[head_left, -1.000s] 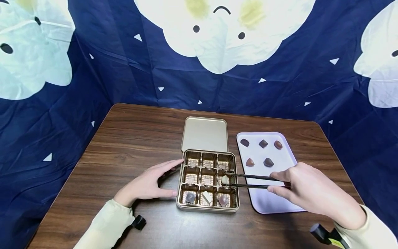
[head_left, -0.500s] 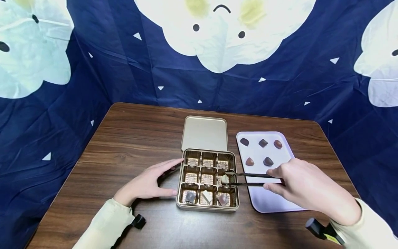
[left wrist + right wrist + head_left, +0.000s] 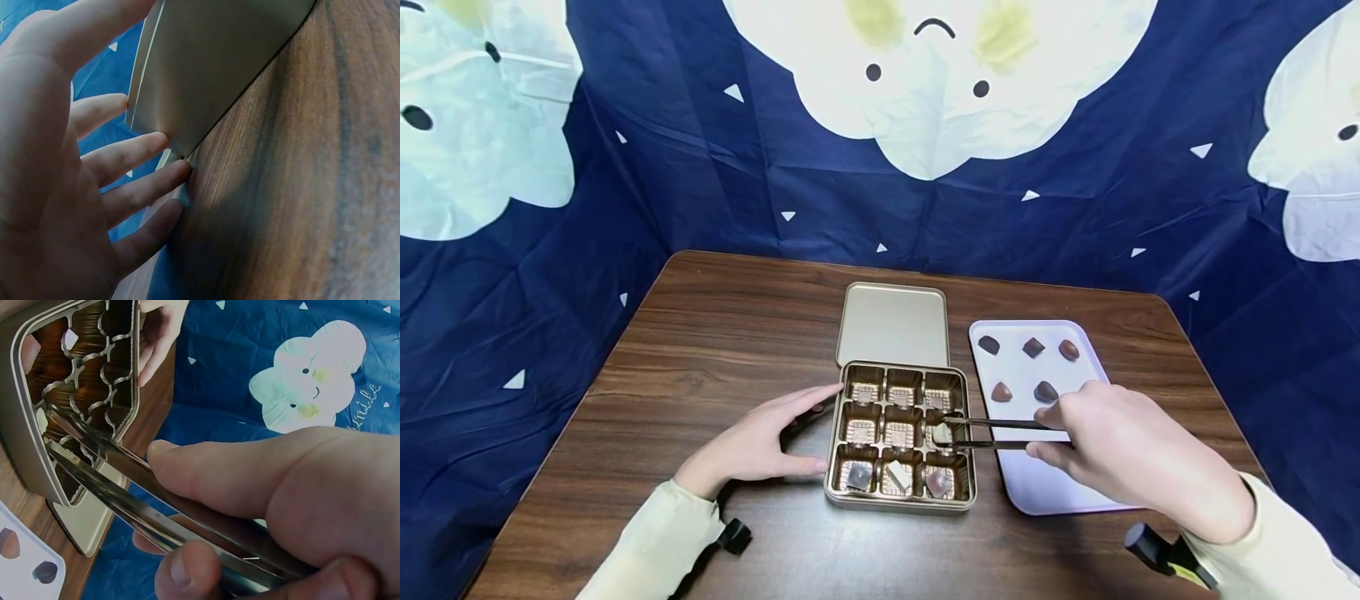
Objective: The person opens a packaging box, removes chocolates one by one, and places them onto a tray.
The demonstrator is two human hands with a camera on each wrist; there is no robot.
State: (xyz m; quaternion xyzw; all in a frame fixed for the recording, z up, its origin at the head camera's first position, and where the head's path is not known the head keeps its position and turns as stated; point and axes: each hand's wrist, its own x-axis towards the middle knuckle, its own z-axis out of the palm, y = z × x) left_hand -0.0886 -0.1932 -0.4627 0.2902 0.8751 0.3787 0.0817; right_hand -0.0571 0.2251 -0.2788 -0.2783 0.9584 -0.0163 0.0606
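A gold tin with a divided insert sits mid-table. My left hand lies along its left wall, fingers spread and fairly straight; in the left wrist view, fingertips reach the tin's side. Dark metal tongs are held in my right hand, between thumb and fingers. Their parted tips reach into the middle-row right compartment, around a cream-coloured chocolate; whether they touch it I cannot tell. The front row holds a dark square chocolate, a white bar-shaped one and a reddish-brown one.
Behind the tin lies its flat lid. On the right, a pale lilac tray carries several brown chocolates, one of them square. A blue cloth with clouds hangs round the wooden table.
My right hand has shifted a little to the left, while the tong tips stay in the same compartment beside the cream-coloured chocolate. The left hand and tin have kept their places.
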